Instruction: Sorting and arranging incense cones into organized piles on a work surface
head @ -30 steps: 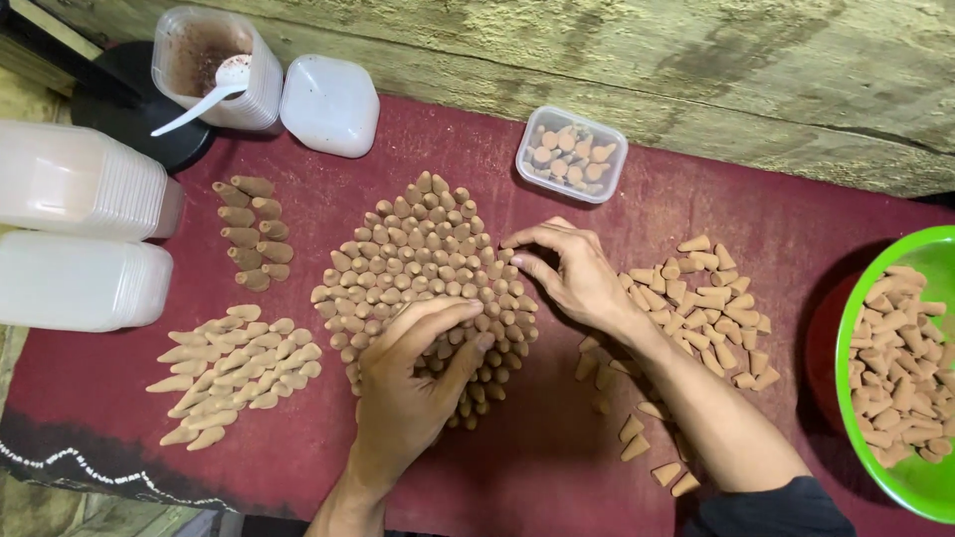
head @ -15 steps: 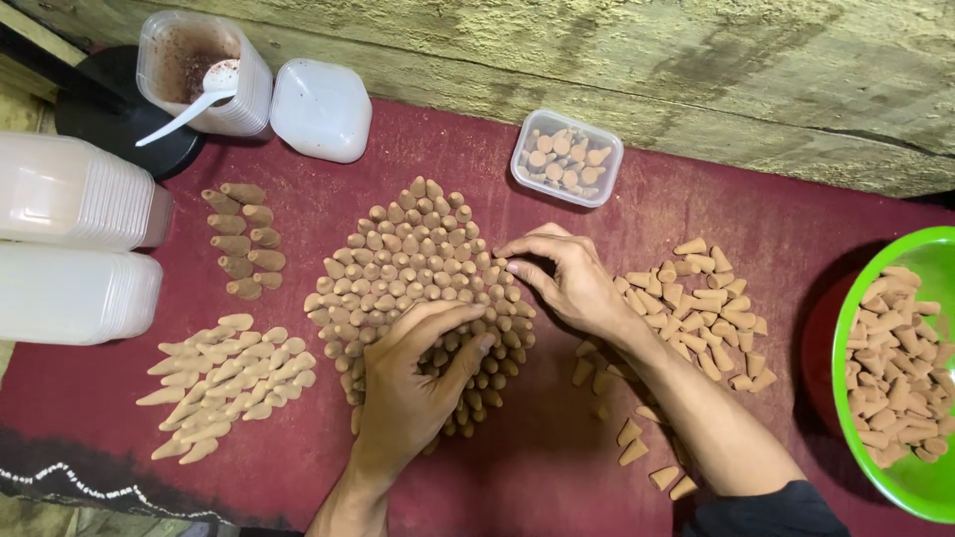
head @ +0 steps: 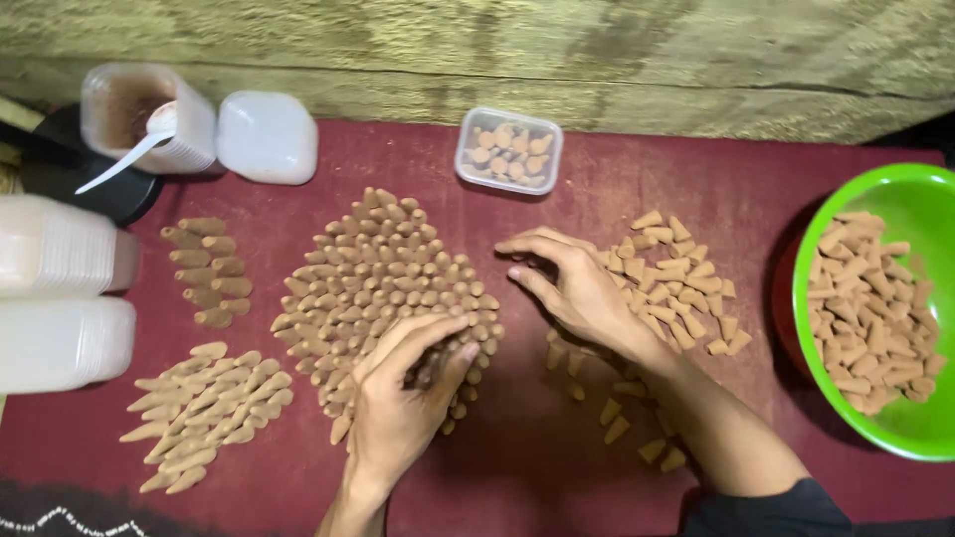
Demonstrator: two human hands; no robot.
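Observation:
A big cluster of upright brown cones (head: 378, 278) stands in the middle of the dark red cloth (head: 537, 467). My left hand (head: 403, 398) rests on the cluster's lower right edge, fingers laid over several cones. My right hand (head: 577, 288) hovers just right of the cluster, fingers spread and pointing left, over a loose heap of lying cones (head: 681, 288). Neither hand clearly grips a cone.
A green bowl (head: 920, 199) full of cones sits at the right edge. A small clear tub (head: 508, 150) with cones, a white lid (head: 267, 136) and a powder jar with a spoon (head: 149, 127) line the back. White container stacks (head: 60, 298) and two cone rows (head: 204, 408) lie left.
My right hand has lifted off the cluster's right edge and drawn slightly right. The left hand stays on the lower edge. The view has shifted a little.

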